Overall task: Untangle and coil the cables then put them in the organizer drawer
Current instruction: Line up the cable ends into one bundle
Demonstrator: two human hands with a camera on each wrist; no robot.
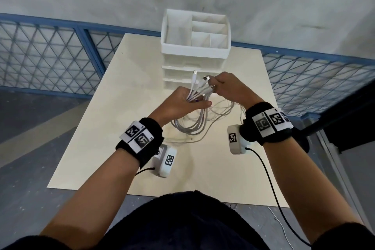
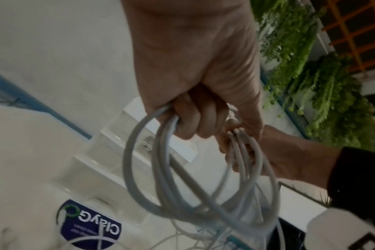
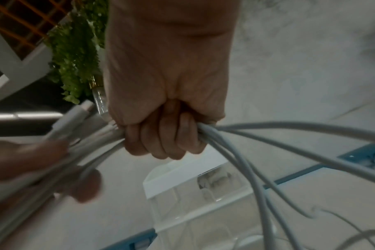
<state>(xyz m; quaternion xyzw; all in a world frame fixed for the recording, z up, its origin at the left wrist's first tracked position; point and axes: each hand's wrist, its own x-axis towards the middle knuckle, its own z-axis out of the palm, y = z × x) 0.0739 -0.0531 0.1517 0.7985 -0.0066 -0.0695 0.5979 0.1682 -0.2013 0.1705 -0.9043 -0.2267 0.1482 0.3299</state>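
A pale wooden worktop [image 1: 125, 128] stands on a grey floor before a blue mesh railing [image 1: 50, 50] and a grey wall. Above its middle the left hand [image 1: 180, 103] and right hand [image 1: 229, 89] each clench the white cables [image 1: 194, 122], whose loops hang down to the board. The white organizer [image 1: 195, 46] sits at the far edge, drawers closed.

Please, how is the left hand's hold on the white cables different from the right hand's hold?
The left hand grips the white cables lower down, where the hanging loops gather; the right hand grips them nearer the connector ends. The left hand sits closer to the person; the right hand is farther, next to the organizer. Both have fingers curled round the bundle, above the table.
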